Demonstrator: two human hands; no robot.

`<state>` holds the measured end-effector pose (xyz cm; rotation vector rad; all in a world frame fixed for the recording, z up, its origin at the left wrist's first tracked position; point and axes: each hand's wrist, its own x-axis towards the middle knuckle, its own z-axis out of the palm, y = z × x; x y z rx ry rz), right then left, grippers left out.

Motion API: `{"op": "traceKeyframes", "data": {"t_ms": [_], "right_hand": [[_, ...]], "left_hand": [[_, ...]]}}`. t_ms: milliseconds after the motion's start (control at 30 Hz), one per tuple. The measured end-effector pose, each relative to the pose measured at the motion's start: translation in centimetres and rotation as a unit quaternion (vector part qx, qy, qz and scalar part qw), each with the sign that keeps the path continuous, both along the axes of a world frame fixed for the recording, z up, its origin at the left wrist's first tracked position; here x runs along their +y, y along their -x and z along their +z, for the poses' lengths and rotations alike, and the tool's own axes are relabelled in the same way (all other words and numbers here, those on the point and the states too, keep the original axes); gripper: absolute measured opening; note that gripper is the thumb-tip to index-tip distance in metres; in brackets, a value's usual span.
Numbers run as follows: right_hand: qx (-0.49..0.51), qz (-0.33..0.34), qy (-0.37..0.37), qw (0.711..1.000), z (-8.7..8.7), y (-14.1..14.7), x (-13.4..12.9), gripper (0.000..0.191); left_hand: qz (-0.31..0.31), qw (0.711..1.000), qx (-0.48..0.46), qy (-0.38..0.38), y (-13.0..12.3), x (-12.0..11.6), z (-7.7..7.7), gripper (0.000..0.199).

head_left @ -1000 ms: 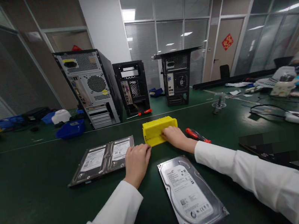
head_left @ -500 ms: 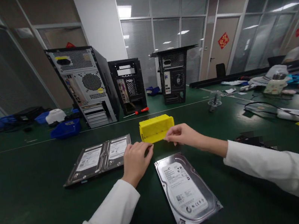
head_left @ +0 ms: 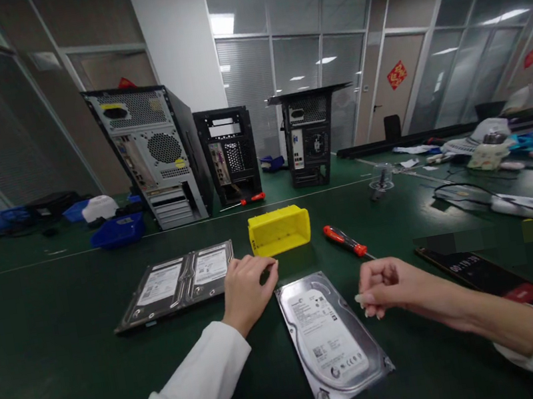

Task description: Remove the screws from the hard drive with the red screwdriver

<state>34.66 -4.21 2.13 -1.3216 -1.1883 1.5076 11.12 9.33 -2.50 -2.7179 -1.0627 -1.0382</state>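
A silver hard drive [head_left: 330, 344] lies label up on the green table, between my hands. My left hand [head_left: 250, 286] is closed in a pinch at its upper left corner; anything between the fingertips is too small to make out. My right hand [head_left: 384, 285] hovers right of the drive with curled fingers and thumb near together; what they hold, if anything, cannot be seen. Just beyond it lies a red and black screwdriver [head_left: 346, 241]. A yellow bin [head_left: 280, 231] rests on its side past the drive. Two joined-looking drives [head_left: 179, 284] lie left of my left hand.
Three computer cases [head_left: 153, 157] stand at the back, with another screwdriver [head_left: 251, 199] before them. A blue tray [head_left: 118, 230] is at the back left. A phone showing a timer [head_left: 491, 275] lies beneath my right forearm. Cables and a person are farther right.
My right hand has moved from the yellow bin back toward me and to the right, uncovering the nearer screwdriver. My left hand has barely moved.
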Motion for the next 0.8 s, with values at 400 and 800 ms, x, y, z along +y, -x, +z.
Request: {"op": "traceKeyframes", "data": {"t_ms": [400,800], "right_hand": [[0.020,0.061,0.094,0.994,-1.2,-0.3,-1.2,0.021],[0.014,0.020,0.023,0.999,-2.9,-0.1,-1.8,0.024]], "left_hand": [[-0.030,0.999,-0.013,0.000,0.0,0.0,0.0,0.022],[-0.064,0.998,-0.020,-0.019,0.1,-0.4,-0.1,0.021]]}}
